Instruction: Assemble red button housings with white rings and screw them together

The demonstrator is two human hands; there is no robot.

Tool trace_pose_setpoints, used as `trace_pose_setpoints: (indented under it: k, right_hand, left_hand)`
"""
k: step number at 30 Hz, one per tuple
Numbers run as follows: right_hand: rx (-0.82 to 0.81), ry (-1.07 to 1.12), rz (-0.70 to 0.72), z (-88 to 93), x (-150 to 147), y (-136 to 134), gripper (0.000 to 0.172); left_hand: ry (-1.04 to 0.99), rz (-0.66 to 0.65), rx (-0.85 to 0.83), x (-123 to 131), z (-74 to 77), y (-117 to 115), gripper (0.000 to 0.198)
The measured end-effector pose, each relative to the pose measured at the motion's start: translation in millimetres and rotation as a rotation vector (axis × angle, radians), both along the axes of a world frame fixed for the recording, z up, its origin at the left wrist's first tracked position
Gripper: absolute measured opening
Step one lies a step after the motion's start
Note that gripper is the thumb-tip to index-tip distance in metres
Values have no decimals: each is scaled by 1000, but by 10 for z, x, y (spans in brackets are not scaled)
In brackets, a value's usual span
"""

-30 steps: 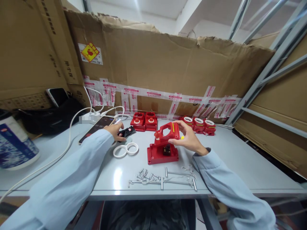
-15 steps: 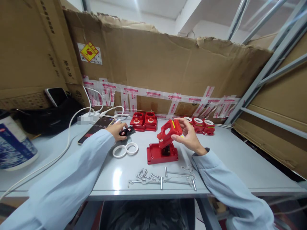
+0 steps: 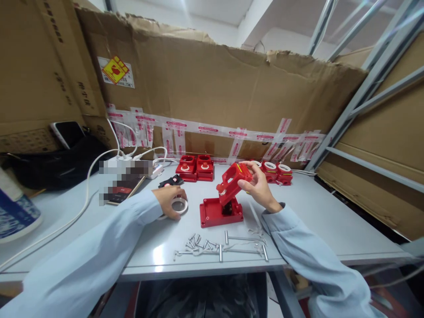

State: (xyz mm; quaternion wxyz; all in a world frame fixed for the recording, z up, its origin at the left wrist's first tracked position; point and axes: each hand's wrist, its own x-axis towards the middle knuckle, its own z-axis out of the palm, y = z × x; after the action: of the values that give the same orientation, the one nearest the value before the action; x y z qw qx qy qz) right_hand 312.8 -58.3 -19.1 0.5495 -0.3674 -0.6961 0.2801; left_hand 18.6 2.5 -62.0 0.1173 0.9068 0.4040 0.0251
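Note:
My right hand [image 3: 260, 185] grips a red plastic housing [image 3: 232, 180] with a large opening and a yellow strip, holding it tilted above a red rectangular base [image 3: 212, 212]. A dark part [image 3: 227, 208] shows between the housing and the base. My left hand [image 3: 170, 201] has its thumb and fingers closed around a white ring [image 3: 183, 211] on the table. A second white ring lies mostly hidden under that hand. Just behind it are small black pieces [image 3: 172, 180] with red-and-white spots.
Metal screws [image 3: 195, 241] and T-handled tools [image 3: 243, 239] lie near the front edge. Red assemblies [image 3: 195, 170] stand at the back, and more with white rings [image 3: 284, 168] back right. A phone [image 3: 127, 187], white cable [image 3: 88, 176] and blue-and-white container [image 3: 16, 212] occupy the left.
My left hand has let go of the black pieces and come forward onto the white ring. My right hand still holds the red housing in about the same place. The view has shifted slightly.

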Motion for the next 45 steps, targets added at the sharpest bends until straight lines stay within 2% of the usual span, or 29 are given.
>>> trace_pose_setpoints:
  k: [4, 11, 14, 17, 21, 32, 45]
  right_hand:
    - [-14, -9, -12, 4, -30, -14, 54]
    - [70, -17, 78, 11, -200, -136, 62]
    - [153, -41, 82, 31, -290, -196, 65]
    - [192, -70, 46, 46, -333, -236, 69]
    - [197, -112, 33, 25, -339, -258, 72]
    - [244, -196, 33, -33, -337, -266, 77]
    - [291, -179, 21, -43, -343, -276, 79]
  left_hand:
    - [-65, -46, 65, 14, 101, 9, 46]
    - [-659, -203, 136, 311, 421, -304, 47]
    - [-817, -262, 112, 461, 450, -415, 48]
    - [-907, -237, 125, 549, 439, -455, 50]
    - [-967, -197, 123, 575, 425, -475, 54]
    - [-1021, -271, 229, 596, 370, -482, 57]
    - [-962, -304, 358, 598, 405, -526, 60]
